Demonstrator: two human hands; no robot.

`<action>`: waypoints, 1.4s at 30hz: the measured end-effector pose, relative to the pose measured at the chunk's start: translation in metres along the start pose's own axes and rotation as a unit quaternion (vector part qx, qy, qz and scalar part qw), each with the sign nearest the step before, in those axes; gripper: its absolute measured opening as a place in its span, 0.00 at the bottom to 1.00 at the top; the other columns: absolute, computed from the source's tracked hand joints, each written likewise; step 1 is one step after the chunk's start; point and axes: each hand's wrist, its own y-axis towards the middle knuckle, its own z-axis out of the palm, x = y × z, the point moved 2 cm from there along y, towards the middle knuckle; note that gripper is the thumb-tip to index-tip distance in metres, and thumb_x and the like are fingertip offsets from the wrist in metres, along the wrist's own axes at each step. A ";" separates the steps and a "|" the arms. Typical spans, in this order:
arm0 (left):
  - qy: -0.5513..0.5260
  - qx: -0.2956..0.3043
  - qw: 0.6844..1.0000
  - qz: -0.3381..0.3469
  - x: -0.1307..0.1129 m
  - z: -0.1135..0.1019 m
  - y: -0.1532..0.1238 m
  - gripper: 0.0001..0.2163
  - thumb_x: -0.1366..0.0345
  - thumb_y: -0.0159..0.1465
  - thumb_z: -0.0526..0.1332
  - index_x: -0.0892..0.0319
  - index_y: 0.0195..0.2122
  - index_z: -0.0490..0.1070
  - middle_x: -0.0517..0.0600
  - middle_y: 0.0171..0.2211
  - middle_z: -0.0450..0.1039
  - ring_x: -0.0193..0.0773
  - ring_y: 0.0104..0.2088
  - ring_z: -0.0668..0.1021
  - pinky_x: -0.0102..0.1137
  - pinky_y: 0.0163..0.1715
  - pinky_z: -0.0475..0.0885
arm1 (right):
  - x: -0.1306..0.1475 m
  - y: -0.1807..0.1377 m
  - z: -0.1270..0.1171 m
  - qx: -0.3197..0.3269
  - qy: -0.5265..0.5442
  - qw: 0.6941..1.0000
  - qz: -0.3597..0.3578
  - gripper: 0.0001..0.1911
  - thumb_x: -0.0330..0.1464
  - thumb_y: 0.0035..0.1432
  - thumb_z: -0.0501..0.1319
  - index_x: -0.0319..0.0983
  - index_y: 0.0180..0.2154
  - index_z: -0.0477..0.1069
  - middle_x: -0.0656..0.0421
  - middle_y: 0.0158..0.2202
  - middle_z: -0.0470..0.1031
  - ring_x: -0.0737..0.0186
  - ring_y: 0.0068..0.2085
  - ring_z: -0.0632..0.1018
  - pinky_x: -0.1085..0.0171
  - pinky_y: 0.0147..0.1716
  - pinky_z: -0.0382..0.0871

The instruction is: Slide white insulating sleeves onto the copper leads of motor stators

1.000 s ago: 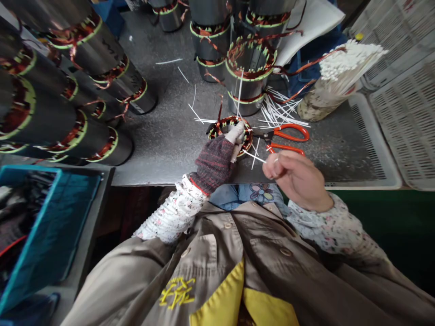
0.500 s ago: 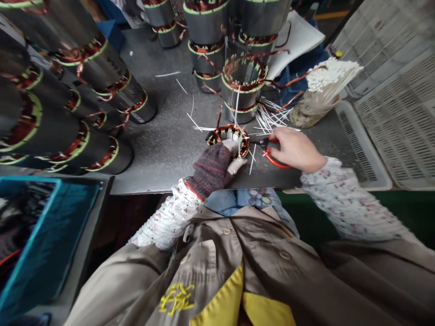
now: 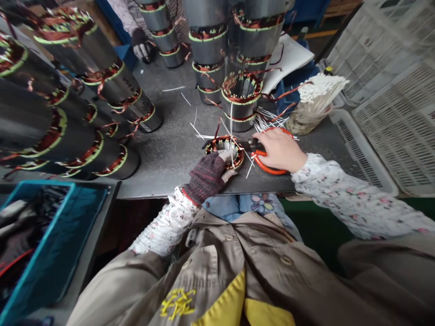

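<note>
My left hand, in a dark knitted glove with pale fingertips, grips the near side of a wound stator at the table's front edge. Its thumb and fingers close over the ring of copper windings. A white tie cord stands up from the windings. From the right, my bare right hand holds scissors with orange-red handles. Their dark blades point left and reach the stator's right rim. Whether the blades touch the cord I cannot tell. Loose white cord pieces lie just below the blades.
Tall stacks of stators crowd the left, with more stacks behind. A bundle of white cords stands in a holder at right, near white plastic crates. A teal bin sits lower left. Another person's gloved hand rests at the back.
My right hand and the scissors have shifted left, bringing the blades to the stator's rim. The view has tilted up slightly, and another person's gloved hand now shows at the back.
</note>
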 end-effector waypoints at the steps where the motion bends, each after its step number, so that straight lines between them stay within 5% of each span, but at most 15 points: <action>1: 0.002 -0.001 1.000 -0.005 0.000 0.000 0.000 0.22 0.57 0.71 0.63 0.59 0.62 0.67 0.58 0.55 0.78 0.46 0.57 0.79 0.43 0.59 0.76 | 0.006 0.007 0.000 -0.003 -0.012 1.000 -0.005 0.28 0.37 0.57 0.62 0.34 0.57 0.73 0.45 0.46 0.81 0.45 0.46 0.78 0.53 0.44 0.70; 6: 0.034 -0.024 0.999 -0.005 -0.003 0.000 -0.001 0.30 0.58 0.70 0.64 0.60 0.69 0.59 0.61 0.57 0.77 0.48 0.54 0.81 0.42 0.55 0.78 | 0.010 0.020 -0.004 0.068 -0.066 0.995 0.012 0.23 0.40 0.63 0.57 0.37 0.55 0.75 0.51 0.33 0.81 0.53 0.33 0.77 0.57 0.33 0.62; 14: 0.025 -0.022 0.999 -0.033 -0.004 0.002 -0.002 0.35 0.56 0.70 0.64 0.60 0.73 0.51 0.61 0.55 0.77 0.49 0.52 0.81 0.41 0.54 0.76 | -0.001 -0.005 -0.026 0.089 -0.049 0.994 -0.029 0.22 0.41 0.57 0.61 0.40 0.51 0.77 0.48 0.33 0.81 0.47 0.36 0.77 0.54 0.34 0.62; 25: 0.014 -0.048 0.997 -0.056 -0.001 0.012 -0.005 0.37 0.50 0.69 0.64 0.60 0.73 0.53 0.61 0.54 0.77 0.49 0.52 0.81 0.40 0.54 0.76 | 0.031 -0.022 -0.032 0.144 -0.066 0.985 -0.070 0.25 0.41 0.57 0.62 0.39 0.54 0.78 0.48 0.35 0.82 0.50 0.36 0.78 0.55 0.34 0.62; 31: 0.018 -0.038 0.996 -0.078 0.031 -0.008 -0.017 0.39 0.51 0.68 0.66 0.57 0.74 0.50 0.60 0.55 0.78 0.49 0.51 0.82 0.42 0.53 0.77 | -0.001 -0.025 -0.014 0.101 -0.024 0.993 0.046 0.28 0.45 0.59 0.60 0.42 0.58 0.75 0.52 0.38 0.84 0.50 0.36 0.80 0.57 0.32 0.67; 36: 0.160 -0.076 0.980 -0.086 0.072 -0.049 -0.012 0.30 0.58 0.65 0.68 0.56 0.67 0.64 0.60 0.55 0.79 0.56 0.56 0.79 0.54 0.59 0.72 | -0.034 -0.043 0.014 0.029 -0.001 0.998 0.060 0.28 0.40 0.59 0.60 0.34 0.58 0.74 0.42 0.57 0.77 0.41 0.54 0.78 0.48 0.53 0.75; 39: 0.220 -0.089 0.969 -0.067 0.059 -0.063 0.020 0.25 0.61 0.66 0.66 0.56 0.65 0.68 0.60 0.63 0.73 0.60 0.66 0.71 0.61 0.69 0.59 | -0.036 -0.057 0.033 -0.063 -0.023 0.996 0.066 0.22 0.37 0.66 0.55 0.32 0.53 0.77 0.39 0.59 0.74 0.39 0.59 0.76 0.44 0.58 0.72; 42: 0.180 -0.015 0.983 -0.009 0.018 -0.055 0.074 0.30 0.58 0.70 0.63 0.63 0.70 0.60 0.59 0.68 0.66 0.51 0.67 0.70 0.48 0.69 0.63 | -0.034 -0.067 0.049 -0.116 -0.039 0.992 0.040 0.20 0.35 0.69 0.52 0.34 0.47 0.80 0.41 0.55 0.78 0.41 0.55 0.78 0.45 0.55 0.74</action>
